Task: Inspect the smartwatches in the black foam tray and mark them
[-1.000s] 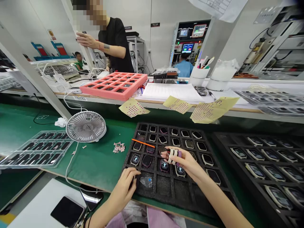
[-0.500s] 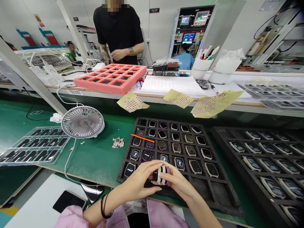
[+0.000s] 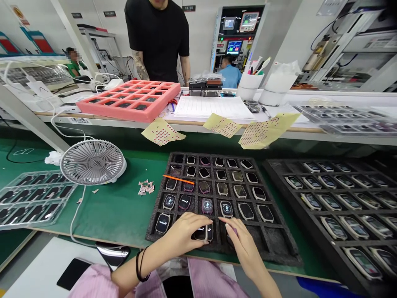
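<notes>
My left hand (image 3: 190,231) is closed on two watch cases (image 3: 201,233) held side by side over the front row of the black foam tray (image 3: 281,231). Their lit screens face up. To its right, my right hand (image 3: 242,240) grips a purple watch case (image 3: 235,232), mostly hidden by the fingers, at a front compartment. Rows of watch cases fill most compartments behind both hands, some with lit screens, such as the one at the middle (image 3: 207,205). An orange stick (image 3: 178,179) lies across the tray's left part.
Left of the tray are small paper scraps (image 3: 145,187), a white fan (image 3: 93,162) and a clear plastic tray (image 3: 34,196). A second black tray (image 3: 313,215) of watches stands right. On the shelf sits a pink foam tray (image 3: 130,99); a person in black (image 3: 158,39) stands behind.
My hands have moved apart. The stack of cases they held together is now split between them. The view has shifted, and the standing person's arm has lowered.
</notes>
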Tool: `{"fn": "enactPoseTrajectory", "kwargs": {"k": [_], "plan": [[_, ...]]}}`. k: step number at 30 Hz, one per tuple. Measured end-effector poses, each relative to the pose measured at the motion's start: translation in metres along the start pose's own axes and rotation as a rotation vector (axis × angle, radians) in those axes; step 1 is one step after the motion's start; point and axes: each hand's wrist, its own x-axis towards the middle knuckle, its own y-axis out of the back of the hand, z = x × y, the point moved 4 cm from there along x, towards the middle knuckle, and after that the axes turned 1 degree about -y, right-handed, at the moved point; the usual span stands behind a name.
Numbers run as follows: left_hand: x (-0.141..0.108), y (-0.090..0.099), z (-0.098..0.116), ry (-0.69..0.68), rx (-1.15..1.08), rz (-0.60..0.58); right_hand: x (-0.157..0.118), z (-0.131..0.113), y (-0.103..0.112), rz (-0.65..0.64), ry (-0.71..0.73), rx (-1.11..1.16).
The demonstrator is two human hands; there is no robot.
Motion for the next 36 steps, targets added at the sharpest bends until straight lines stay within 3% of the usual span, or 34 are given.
{"fn": "enactPoseTrajectory", "kwargs": {"k": [5, 9, 12, 14, 16, 18, 21, 24, 29, 32, 36], "plan": [[-0.019, 0.019, -0.014, 0.049, 0.16, 0.047, 0.003, 0.006, -0.006, -0.01, 0.042, -0.091], [-0.039, 0.024, -0.023, -0.017, 0.386, -0.032, 0.004, 0.013, -0.006, 0.043, 0.126, -0.152], [-0.049, 0.026, -0.021, -0.105, 0.492, -0.129, -0.003, 0.015, 0.003, 0.151, 0.243, -0.245], [-0.047, 0.033, -0.021, -0.099, 0.529, -0.109, -0.011, 0.016, 0.014, 0.254, 0.304, -0.35], [-0.037, 0.046, -0.026, -0.055, 0.571, -0.011, -0.018, 0.012, 0.02, 0.287, 0.395, -0.459], [-0.018, 0.059, -0.038, -0.009, 0.629, 0.083, -0.023, 0.003, 0.019, 0.234, 0.53, -0.555], [0.017, 0.067, -0.064, 0.06, 0.781, 0.083, -0.026, -0.008, 0.003, 0.095, 0.734, -0.662], [0.047, 0.066, -0.089, 0.114, 0.927, 0.051, -0.024, -0.006, -0.015, 0.026, 0.84, -0.726], [0.064, 0.061, -0.104, 0.079, 0.971, 0.05, -0.015, 0.017, -0.026, 0.061, 0.8, -0.752], [0.066, 0.061, -0.107, 0.071, 0.98, 0.074, -0.004, 0.028, -0.026, 0.026, 0.701, -0.7], [0.071, 0.08, -0.107, 0.107, 0.972, 0.163, 0.025, 0.036, -0.025, -0.029, 0.546, -0.61]]}}
